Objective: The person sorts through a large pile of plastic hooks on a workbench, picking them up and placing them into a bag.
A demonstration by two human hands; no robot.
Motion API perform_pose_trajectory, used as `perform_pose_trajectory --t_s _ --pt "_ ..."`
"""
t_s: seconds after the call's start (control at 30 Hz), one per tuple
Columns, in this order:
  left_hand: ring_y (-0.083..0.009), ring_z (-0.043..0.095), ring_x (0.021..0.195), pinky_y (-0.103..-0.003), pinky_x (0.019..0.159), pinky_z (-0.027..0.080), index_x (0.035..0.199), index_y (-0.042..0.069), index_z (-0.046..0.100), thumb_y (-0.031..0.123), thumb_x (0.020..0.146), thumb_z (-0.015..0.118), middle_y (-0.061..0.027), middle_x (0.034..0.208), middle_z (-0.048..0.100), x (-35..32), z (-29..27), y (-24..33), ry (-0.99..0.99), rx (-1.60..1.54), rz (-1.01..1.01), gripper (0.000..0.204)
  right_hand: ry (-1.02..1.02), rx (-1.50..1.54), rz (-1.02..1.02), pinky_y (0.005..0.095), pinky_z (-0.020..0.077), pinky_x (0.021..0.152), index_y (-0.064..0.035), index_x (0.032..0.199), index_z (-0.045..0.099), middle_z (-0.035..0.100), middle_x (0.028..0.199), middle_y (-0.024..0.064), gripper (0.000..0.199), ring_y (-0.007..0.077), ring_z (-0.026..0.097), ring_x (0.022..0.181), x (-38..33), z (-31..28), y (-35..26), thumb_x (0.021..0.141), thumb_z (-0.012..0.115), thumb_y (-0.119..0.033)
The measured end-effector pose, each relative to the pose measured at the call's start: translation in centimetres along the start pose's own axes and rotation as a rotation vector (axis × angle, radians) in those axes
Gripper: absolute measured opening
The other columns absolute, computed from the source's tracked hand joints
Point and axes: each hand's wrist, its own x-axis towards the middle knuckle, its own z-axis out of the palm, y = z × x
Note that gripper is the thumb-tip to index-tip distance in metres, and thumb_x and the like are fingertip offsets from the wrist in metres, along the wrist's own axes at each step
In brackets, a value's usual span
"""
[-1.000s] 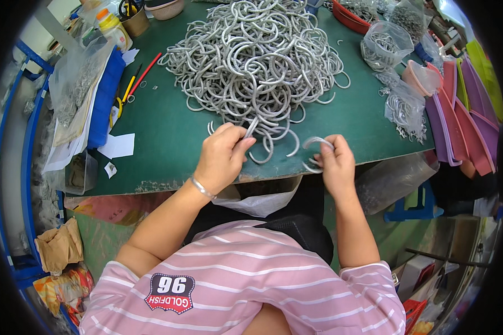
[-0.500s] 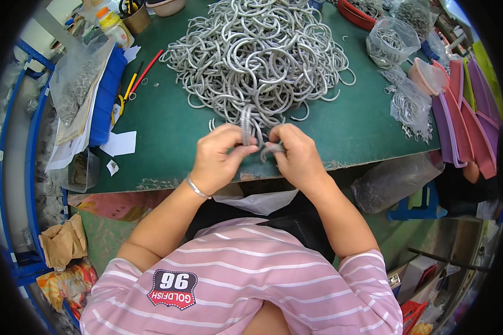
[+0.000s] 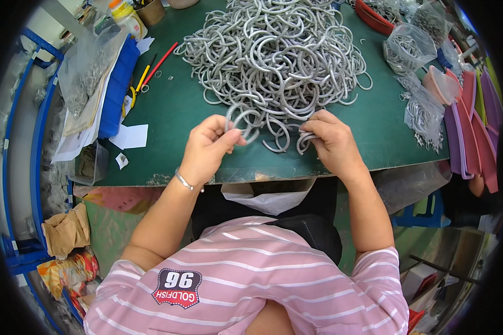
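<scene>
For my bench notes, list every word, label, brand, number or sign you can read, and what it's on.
Shirt badge, black and red: upside-down number and lettering, legible but not copied here.
Yellow bottle: label too small to read.
Bag under the table: small marks, unreadable.

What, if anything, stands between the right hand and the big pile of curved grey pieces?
Nothing visible stands in the way: the right hand, holding some curved grey pieces, is just in front of the near edge of the pile.
</scene>
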Motion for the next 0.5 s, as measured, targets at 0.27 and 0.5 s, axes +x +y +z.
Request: perform_pose_trajectory --t_s 0.27,0.5 --pt "-0.0212 0.061 0.092 -0.034 0.083 0.049 0.093 0.002 0.056 -0.009 0.084 0.055 -0.0091 0.096 0.061 -0.3 -2.6 1.8 -0.165 0.597 0.418 0.014 -0.064 -0.110 -0.116 0.0367 0.0522 0.069 -0.0023 0.090 0.066 0.065 0.085 0.0116 0.026 0.0312 0.063 0.080 -0.3 1.3 0.5 0.070 0.059 0.012" --pt "-0.0361 0.056 0.085 -0.041 0.074 0.048 0.092 0.003 0.054 -0.008 0.068 0.065 -0.0142 0.085 0.054 2.8 1.3 0.3 -0.091 1.127 0.585 0.029 -0.143 0.183 0.021 0.0330 0.0504 0.076 -0.0010 0.098 0.066 0.066 0.093 0.0148 0.028 0.0292 0.064 0.088 0.1 0.6 1.4 0.074 0.058 0.013"
